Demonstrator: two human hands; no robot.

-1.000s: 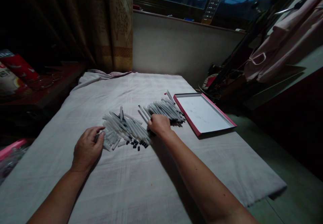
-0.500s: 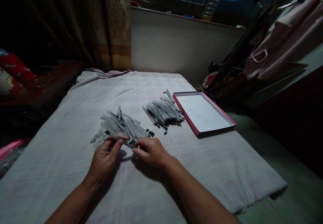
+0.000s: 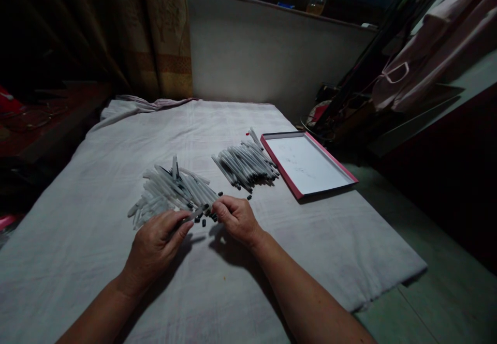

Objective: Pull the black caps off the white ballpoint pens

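My left hand is closed, with a translucent pen pinched between thumb and fingers. The pen's dark end points up and right towards my right hand. That hand is closed in a pinch just beyond the tip, and anything between its fingertips is too small or hidden to make out. Behind my left hand lies a loose pile of pale translucent pen barrels and parts. Several small black pen plugs are scattered on the cloth by my fingertips, partly hidden by my right hand.
Further right, a tidier bundle of pens with dark ends lies beside a shallow red-edged box lid. A pale checked cloth covers the table. Its right edge drops to a tiled floor. A curtain hangs at the back left.
My hands have drawn slightly apart. The pen now sits in my left hand with its dark end towards the right, where before it lay across both hands. The view has shifted a little.
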